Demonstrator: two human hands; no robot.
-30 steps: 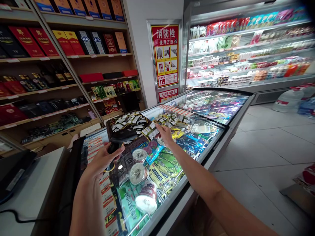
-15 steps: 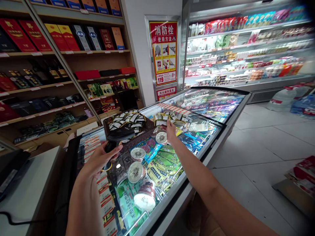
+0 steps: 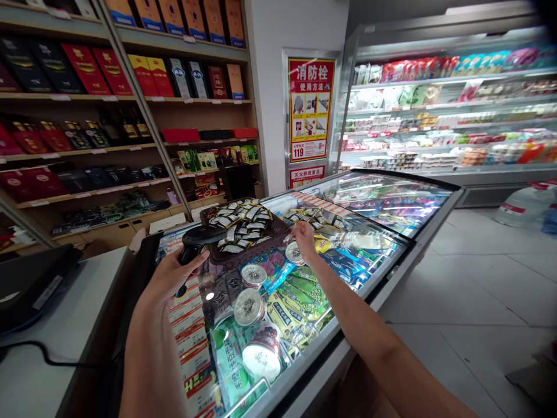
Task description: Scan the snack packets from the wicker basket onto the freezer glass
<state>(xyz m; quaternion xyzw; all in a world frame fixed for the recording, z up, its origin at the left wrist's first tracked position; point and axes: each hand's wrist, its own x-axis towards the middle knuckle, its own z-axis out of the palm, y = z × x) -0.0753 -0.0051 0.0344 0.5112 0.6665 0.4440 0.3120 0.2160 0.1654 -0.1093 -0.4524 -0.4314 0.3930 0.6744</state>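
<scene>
the scanner (image 3: 202, 236) has been raised to the left end of the basket (image 3: 278, 235), held in the curled fingers (image 3: 191, 261) of the left hand (image 3: 167, 284); the fingers (image 3: 300, 231) of the right hand (image 3: 308, 242) are bunched at loose sachets (image 3: 304, 217) on the glass surface (image 3: 391, 200), to the right of the basket, any pinch not telling.

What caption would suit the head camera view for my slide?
Left hand grips a black handheld barcode scanner above a glass-topped shop freezer, right hand beside a brown basket of sachets.

In the lower left of the frame, the left hand (image 3: 172, 278) grips a black handheld barcode scanner (image 3: 200, 237) above a glass-topped freezer (image 3: 348, 342). At centre, the right hand (image 3: 304, 241) is just beside a wicker basket (image 3: 261, 247) of foil sachets (image 3: 239, 226), near yellow packets (image 3: 307, 217).
</scene>
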